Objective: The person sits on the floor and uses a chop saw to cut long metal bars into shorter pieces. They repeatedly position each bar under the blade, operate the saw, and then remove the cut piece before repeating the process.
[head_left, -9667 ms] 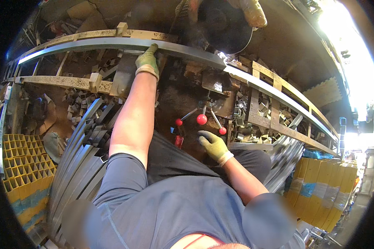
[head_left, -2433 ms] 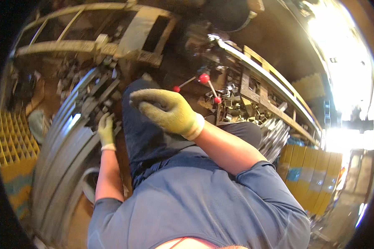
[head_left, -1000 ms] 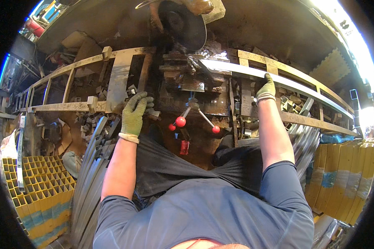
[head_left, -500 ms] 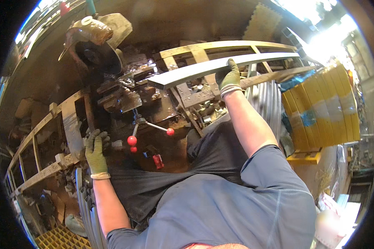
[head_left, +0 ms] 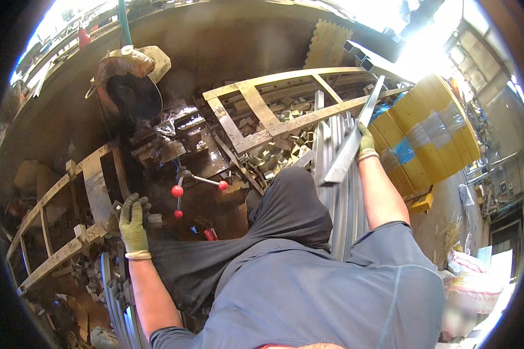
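My right hand (head_left: 365,141), in a green knit glove with dark fingers, is closed round the middle of a long silvery metal tube (head_left: 346,157). The tube slants over a bundle of similar tubes (head_left: 332,200) lying beside my right leg. My left hand (head_left: 134,225), gloved the same way, is raised beside the left metal frame (head_left: 97,189), its fingers stretched upward. A small pale bit shows by its fingertips; whether it touches the hand I cannot tell. Between my hands is a clamp handle (head_left: 199,181) with red ball ends, below a dark cutting disc (head_left: 135,96).
A ladder-like metal frame (head_left: 256,104) stands ahead, with several short tube offcuts (head_left: 291,145) around it. Stacked yellow blocks (head_left: 428,134) wrapped in film sit at the right. More long tubes (head_left: 119,308) lie at lower left. White sacks (head_left: 471,285) are at lower right.
My right hand has moved right with the tube, which has swung from nearly crosswise to steeply slanted, away from the cutting disc. My left hand stays near the left frame. The view has shifted.
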`<state>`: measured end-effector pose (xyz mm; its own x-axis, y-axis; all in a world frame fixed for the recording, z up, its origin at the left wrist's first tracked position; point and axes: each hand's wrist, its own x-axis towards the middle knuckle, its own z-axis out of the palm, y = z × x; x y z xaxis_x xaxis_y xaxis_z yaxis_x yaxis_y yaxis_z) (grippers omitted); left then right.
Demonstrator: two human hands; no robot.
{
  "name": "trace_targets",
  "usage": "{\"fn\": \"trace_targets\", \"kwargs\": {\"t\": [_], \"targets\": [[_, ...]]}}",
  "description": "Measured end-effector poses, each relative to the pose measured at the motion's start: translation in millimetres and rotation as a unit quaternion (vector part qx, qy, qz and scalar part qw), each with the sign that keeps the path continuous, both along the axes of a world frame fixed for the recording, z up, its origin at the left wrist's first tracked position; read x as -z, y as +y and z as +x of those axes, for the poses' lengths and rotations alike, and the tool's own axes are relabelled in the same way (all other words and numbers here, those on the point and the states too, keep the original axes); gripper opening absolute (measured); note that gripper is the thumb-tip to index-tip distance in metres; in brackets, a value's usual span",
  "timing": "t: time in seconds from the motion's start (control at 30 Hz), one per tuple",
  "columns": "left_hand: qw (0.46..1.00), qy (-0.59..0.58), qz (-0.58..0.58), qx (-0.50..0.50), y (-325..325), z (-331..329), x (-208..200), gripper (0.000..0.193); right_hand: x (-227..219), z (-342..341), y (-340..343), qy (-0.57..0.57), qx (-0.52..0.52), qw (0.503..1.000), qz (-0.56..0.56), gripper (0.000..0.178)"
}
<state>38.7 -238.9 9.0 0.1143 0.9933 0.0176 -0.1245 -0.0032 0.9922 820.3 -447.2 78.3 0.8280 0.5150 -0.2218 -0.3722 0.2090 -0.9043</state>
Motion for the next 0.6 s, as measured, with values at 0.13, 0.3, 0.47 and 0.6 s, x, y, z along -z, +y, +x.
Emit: {"fn": "trace_targets", "kwargs": {"t": [0.13, 0.3, 0.47, 0.6], "targets": [[1.0, 0.004, 0.001, -0.006, -2, -15, 6, 0.032, 9, 17, -74, -0.003, 0.005, 0.994, -0.106, 0.038], [1.0, 0.029, -0.008, 0.001, 3, -19, 10, 0.031, 26, 27, -162, -0.032, -0.021, 0.966, -0.257, 0.034], [1.0, 0.018, -0.024, 0.0, 4, -3, 17, 0.029, 61, 16, -268, -0.173, -0.068, 0.853, -0.488, 0.059], [0.998, 0.048, 0.002, -0.027, 1, -12, 4, 0.032, 126, -58, -298, -0.196, -0.057, 0.806, -0.556, 0.068]]}}
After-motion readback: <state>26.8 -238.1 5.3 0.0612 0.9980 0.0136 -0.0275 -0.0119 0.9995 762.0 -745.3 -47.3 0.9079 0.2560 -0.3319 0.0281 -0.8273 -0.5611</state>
